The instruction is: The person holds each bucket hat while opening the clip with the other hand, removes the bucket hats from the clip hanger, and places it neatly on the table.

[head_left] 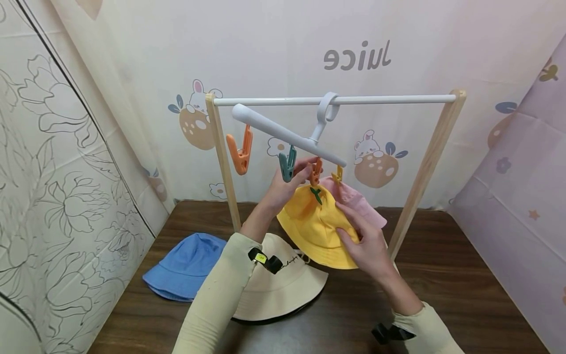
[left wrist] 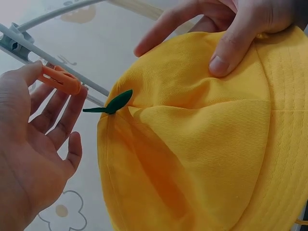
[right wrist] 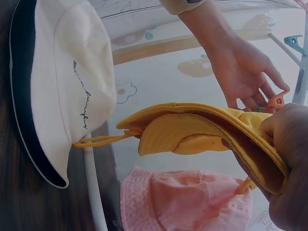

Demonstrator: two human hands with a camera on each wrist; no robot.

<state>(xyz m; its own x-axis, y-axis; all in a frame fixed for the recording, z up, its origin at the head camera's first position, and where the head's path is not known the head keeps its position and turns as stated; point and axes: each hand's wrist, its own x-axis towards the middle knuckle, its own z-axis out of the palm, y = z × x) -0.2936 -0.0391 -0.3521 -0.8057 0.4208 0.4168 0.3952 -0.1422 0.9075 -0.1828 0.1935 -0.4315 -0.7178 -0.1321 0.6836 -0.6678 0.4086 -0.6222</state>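
A yellow bucket hat with a green sprout on its crown is held up under the hanger. My right hand grips it, thumb on the outside and fingers at the other side of the fabric. At the crown, my left hand pinches an orange clothespin that hangs from the white hanger. In the left wrist view the sprout lies close beside that clothespin. Behind the yellow hat, a pink bucket hat hangs from a yellow clothespin.
A teal clothespin and another orange clothespin hang further left. The hanger hooks over the white rail of a wooden-legged rack. On the dark table lie a blue bucket hat and a cream one with black edging.
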